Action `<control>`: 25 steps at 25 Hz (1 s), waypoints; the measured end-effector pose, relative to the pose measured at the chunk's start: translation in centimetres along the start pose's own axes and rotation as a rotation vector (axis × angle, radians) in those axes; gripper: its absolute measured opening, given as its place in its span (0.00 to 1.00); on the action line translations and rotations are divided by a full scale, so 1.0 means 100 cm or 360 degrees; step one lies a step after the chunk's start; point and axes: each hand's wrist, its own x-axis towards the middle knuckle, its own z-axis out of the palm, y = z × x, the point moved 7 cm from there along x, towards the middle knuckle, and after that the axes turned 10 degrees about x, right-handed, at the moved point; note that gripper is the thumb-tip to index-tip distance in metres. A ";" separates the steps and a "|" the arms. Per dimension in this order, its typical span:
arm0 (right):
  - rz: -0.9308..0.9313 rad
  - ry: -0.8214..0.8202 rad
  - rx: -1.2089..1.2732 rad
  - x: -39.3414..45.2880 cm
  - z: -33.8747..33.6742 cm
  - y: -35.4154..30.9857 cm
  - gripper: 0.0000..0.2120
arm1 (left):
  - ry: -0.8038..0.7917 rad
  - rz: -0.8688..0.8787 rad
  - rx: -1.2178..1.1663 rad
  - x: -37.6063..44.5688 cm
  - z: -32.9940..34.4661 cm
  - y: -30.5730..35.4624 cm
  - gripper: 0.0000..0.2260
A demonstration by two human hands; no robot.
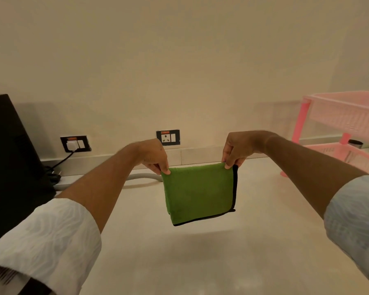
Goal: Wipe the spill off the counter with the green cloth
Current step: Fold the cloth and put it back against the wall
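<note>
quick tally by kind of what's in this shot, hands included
hands: 2, left hand and right hand
green cloth: 1
wall sockets: 2, left socket and middle socket
pink rack: 1
black appliance: 1
total: 7

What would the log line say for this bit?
hands: left hand and right hand pinch top corners | green cloth: folded, hanging above counter | wiping: not begun

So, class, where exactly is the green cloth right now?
In the head view the green cloth hangs at centre, above the counter, pinched at its top corners by the left hand and right hand, in front of the wall socket.
</note>
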 end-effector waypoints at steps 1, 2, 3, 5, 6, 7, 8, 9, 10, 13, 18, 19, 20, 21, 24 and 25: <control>0.0019 0.0010 0.0005 0.003 -0.002 0.004 0.09 | -0.0001 0.0004 0.0007 0.009 0.001 0.002 0.06; 0.0039 0.0022 0.0009 0.006 -0.005 0.009 0.09 | -0.0004 0.0007 0.0006 0.017 0.003 0.004 0.06; 0.0056 0.0031 0.0011 0.009 -0.008 0.014 0.09 | -0.0007 0.0010 -0.0003 0.024 0.004 0.006 0.06; 0.0082 0.0046 0.0024 0.015 -0.012 0.025 0.09 | -0.0021 0.0027 -0.0018 0.037 0.007 0.011 0.07; 0.0089 0.0051 0.0047 0.018 -0.014 0.030 0.09 | -0.0028 0.0037 -0.0017 0.042 0.009 0.015 0.08; 0.0094 0.0054 0.0073 0.020 -0.016 0.036 0.09 | -0.0034 0.0047 -0.0017 0.048 0.011 0.019 0.08; 0.0094 0.0054 0.0094 0.022 -0.018 0.041 0.08 | -0.0035 0.0054 -0.0025 0.052 0.012 0.023 0.09; 0.0094 0.0056 0.0109 0.025 -0.022 0.047 0.08 | -0.0033 0.0056 -0.0039 0.057 0.014 0.028 0.09; 0.0098 0.0056 0.0119 0.027 -0.026 0.053 0.08 | -0.0026 0.0052 -0.0053 0.061 0.015 0.033 0.09; 0.0092 0.0037 0.0129 0.036 -0.039 0.075 0.07 | -0.0020 0.0066 -0.0074 0.074 0.020 0.051 0.10; 0.0030 0.0025 0.0109 0.058 -0.070 0.122 0.06 | 0.0023 0.0016 -0.0080 0.105 0.041 0.091 0.11; 0.0018 0.0020 0.0104 0.064 -0.079 0.133 0.06 | 0.0038 0.0003 -0.0078 0.113 0.046 0.101 0.11; 0.0009 0.0019 0.0099 0.069 -0.087 0.144 0.05 | 0.0057 -0.0007 -0.0079 0.121 0.050 0.111 0.10; 0.0002 0.0019 0.0091 0.075 -0.094 0.155 0.05 | 0.0075 -0.0015 -0.0083 0.130 0.054 0.119 0.09; -0.0021 0.0050 0.0079 0.095 -0.116 0.187 0.06 | 0.0152 -0.0045 -0.0069 0.157 0.064 0.142 0.08; -0.0033 0.0072 0.0087 0.103 -0.122 0.196 0.07 | 0.0189 -0.0049 -0.0040 0.167 0.066 0.148 0.08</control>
